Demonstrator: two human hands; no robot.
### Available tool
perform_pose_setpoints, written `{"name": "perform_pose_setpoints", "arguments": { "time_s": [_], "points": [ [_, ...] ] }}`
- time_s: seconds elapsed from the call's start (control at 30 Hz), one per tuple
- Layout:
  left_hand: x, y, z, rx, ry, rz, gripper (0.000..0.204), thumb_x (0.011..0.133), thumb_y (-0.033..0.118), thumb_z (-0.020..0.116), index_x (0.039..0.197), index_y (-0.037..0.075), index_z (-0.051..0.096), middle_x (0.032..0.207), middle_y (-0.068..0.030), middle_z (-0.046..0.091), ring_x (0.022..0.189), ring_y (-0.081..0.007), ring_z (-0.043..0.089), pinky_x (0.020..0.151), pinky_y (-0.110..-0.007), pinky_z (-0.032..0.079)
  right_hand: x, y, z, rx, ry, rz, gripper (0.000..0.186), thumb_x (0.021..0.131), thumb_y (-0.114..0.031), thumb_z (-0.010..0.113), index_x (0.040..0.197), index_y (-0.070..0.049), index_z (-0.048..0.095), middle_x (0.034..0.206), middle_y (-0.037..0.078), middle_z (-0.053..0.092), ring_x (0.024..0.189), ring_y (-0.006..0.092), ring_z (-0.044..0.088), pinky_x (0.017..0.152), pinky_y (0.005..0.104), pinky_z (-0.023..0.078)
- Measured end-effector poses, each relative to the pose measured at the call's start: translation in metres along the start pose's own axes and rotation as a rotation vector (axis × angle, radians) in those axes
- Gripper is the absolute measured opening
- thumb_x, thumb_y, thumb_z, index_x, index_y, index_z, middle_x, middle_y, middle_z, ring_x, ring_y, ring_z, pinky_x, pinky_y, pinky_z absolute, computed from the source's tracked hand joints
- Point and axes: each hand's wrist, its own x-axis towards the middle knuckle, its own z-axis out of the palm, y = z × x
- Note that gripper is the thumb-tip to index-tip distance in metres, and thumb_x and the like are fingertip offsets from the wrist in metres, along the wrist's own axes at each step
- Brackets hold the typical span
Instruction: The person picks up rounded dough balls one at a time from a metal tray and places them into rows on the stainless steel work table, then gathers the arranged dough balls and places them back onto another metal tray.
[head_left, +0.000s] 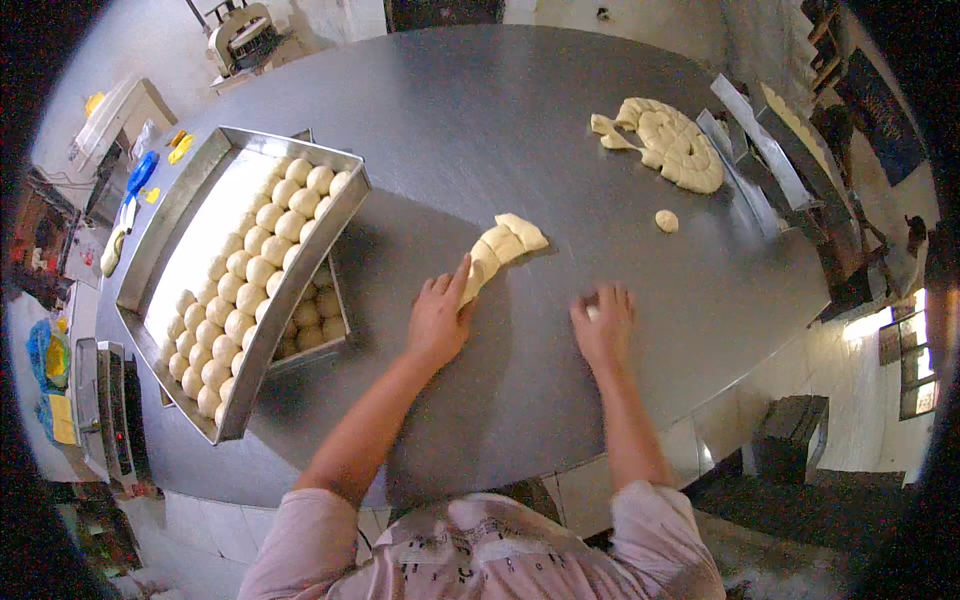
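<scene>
A thick strip of pale dough (505, 243), scored into chunks, lies mid-table. My left hand (438, 322) is closed on its near end, fingers along its side. To the right, my right hand (606, 325) curls over a small dough piece (593, 312) against the steel tabletop; the fingers hide most of that piece and are slightly blurred. One loose dough ball (667, 221) rests farther right. Beyond it lies a large coil of cut dough (668, 140), with a torn end pointing left.
At left, a metal tray (364, 172) with rows of dough balls (258, 270) sits tilted on another tray (345, 312) holding more balls. Several metal pans (765, 145) stand at the table's right edge. A scale-like device (113, 410) is beyond the left edge.
</scene>
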Motion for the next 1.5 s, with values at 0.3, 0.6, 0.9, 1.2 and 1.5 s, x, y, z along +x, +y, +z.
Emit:
{"name": "perform_pose_setpoints", "arguments": {
  "time_s": [0.3, 0.6, 0.9, 1.2, 1.5],
  "points": [
    [-0.145, -0.021, -0.103, -0.397, -0.267, -0.377, 0.017, 0.082, 0.012, 0.059, 0.093, 0.004, 0.049, 0.087, -0.0116, 0.053, 0.079, -0.0238, 0.052, 0.069, -0.035, 0.042, -0.005, 0.037, -0.003, -0.058, 0.066, 0.008, 0.022, 0.072, -0.021, 0.066, 0.084, -0.005, 0.057, 0.085, 0.013, 0.056, 0.085, 0.0333, 0.051, 0.078, 0.0447, 0.040],
    [-0.160, -0.010, -0.132, -0.624, -0.011, -0.757, 0.030, 0.077, 0.011, 0.071, 0.068, 0.010, 0.043, 0.063, 0.0054, 0.043, 0.058, -0.0049, 0.040, 0.048, -0.022, 0.033, -0.023, 0.047, 0.005, 0.190, -0.084, 0.124, 0.018, 0.080, -0.016, 0.059, 0.090, -0.002, 0.055, 0.095, 0.017, 0.054, 0.092, 0.0345, 0.050, 0.081, 0.0450, 0.040],
    [-0.202, -0.012, -0.183, -0.996, 0.018, -0.803, 0.028, 0.079, 0.022, 0.071, 0.090, 0.002, 0.054, 0.083, -0.0012, 0.055, 0.080, -0.0109, 0.055, 0.074, -0.026, 0.046, -0.025, 0.045, -0.017, 0.167, -0.217, 0.258, 0.029, 0.074, -0.006, 0.056, 0.103, -0.001, 0.055, 0.101, 0.014, 0.055, 0.095, 0.0229, 0.053, 0.080, 0.0352, 0.044],
    [-0.271, -0.040, -0.192, -1.208, 0.231, -0.991, 0.024, 0.080, 0.022, 0.070, 0.082, 0.006, 0.051, 0.080, 0.0012, 0.055, 0.074, -0.0069, 0.053, 0.063, -0.023, 0.044, 0.085, -0.336, -0.039, 1.887, -0.560, -0.163, 0.034, 0.084, -0.018, 0.053, 0.115, -0.007, 0.046, 0.105, 0.007, 0.055, 0.097, 0.0200, 0.056, 0.085, 0.0334, 0.047],
    [-0.287, -0.056, -0.181, -1.145, 0.288, -0.884, 0.029, 0.088, 0.036, 0.055, 0.094, 0.009, 0.048, 0.087, -0.0015, 0.051, 0.079, -0.0104, 0.049, 0.069, -0.026, 0.040, 0.051, -0.497, 0.061, 1.094, -0.602, -0.694, 0.026, 0.086, -0.020, 0.056, 0.101, 0.000, 0.060, 0.092, 0.014, 0.063, 0.087, 0.0207, 0.060, 0.079, 0.0315, 0.047]
  ]
}}
